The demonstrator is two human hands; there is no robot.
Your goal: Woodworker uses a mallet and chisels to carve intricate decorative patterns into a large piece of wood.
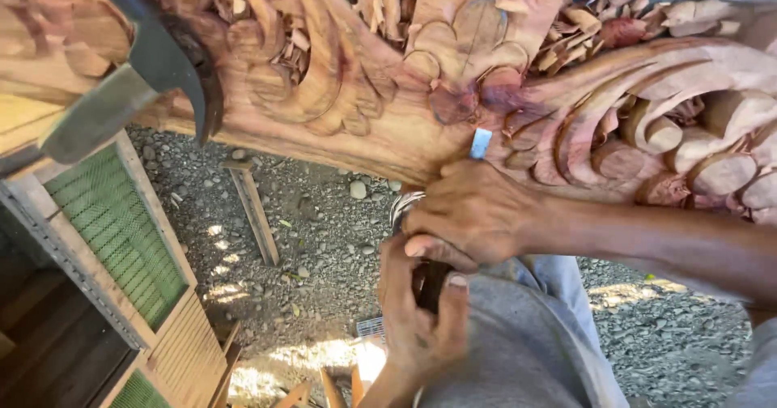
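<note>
Above both hands' grip: chisel (481, 143) blade on carved wood (388, 125).

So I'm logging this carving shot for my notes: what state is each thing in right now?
Carved wood panel: part carved, scroll relief cut, chips lying in the hollows.
Chisel: blade tip set against the panel's edge.
Right hand: closed over the chisel shaft.
Left hand: gripping the dark handle.
Hammer: resting on the panel, unheld.

view: head camera, the only one
facing: steeply down over the carved wood (453, 92) to gravel ground (324, 238)
distance: very close to the hands
</note>
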